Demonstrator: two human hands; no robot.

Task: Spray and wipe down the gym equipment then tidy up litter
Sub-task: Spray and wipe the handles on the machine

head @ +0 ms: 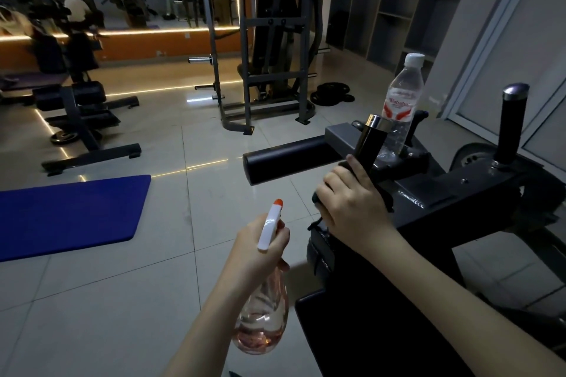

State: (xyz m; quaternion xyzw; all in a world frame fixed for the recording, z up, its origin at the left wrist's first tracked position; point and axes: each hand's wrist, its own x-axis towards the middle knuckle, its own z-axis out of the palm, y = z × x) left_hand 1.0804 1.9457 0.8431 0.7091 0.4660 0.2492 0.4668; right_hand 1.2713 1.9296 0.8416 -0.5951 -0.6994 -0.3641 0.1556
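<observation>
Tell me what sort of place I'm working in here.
A gym, most likely: a weight rack stands ahead, weight plates lie beside it, and a blue exercise mat lies at left.

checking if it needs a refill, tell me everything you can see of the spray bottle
The spray bottle is clear plastic, it seems, with a rounded body and a little pinkish liquid pooled low inside. Its white spray head ends in an orange nozzle tip aimed up and away. The left hand grips its neck, holding it above the tiled floor.
</observation>
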